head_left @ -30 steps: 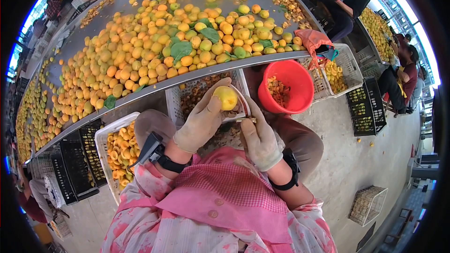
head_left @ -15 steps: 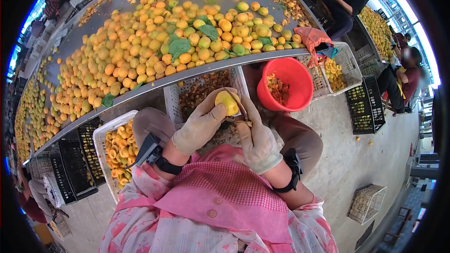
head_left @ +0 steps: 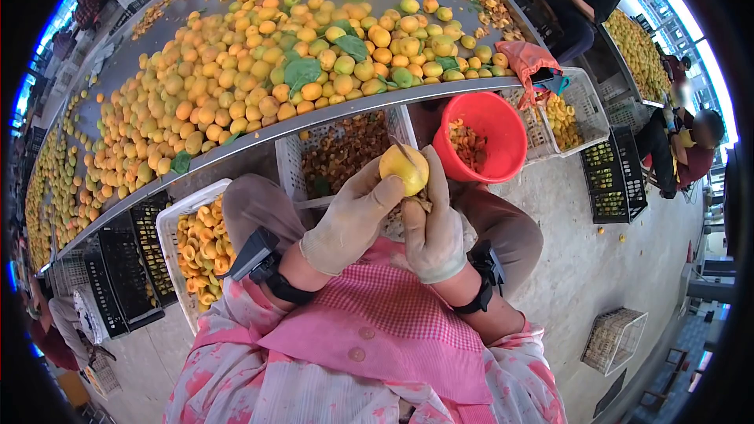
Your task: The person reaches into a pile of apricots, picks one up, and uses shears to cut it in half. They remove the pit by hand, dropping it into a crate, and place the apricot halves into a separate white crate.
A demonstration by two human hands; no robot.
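Observation:
My left hand, in a pale glove, grips a yellow fruit between thumb and fingers. Close against it on the right, my gloved right hand is closed around a thin curved knife, whose blade lies over the top of the fruit. The handle is mostly hidden in the fingers. Both hands are above my lap, in front of a white crate holding brown scraps. Just right of them stands a red bucket with orange pieces inside.
A metal table bears a big heap of orange and yellow fruit. At the left, a white crate holds halved fruit. Black crates stand farther left, another black crate at right. A co-worker sits far right.
Both hands have moved slightly, the fruit now sitting a little farther right. The blade has shifted from the fruit's right side to across its top.

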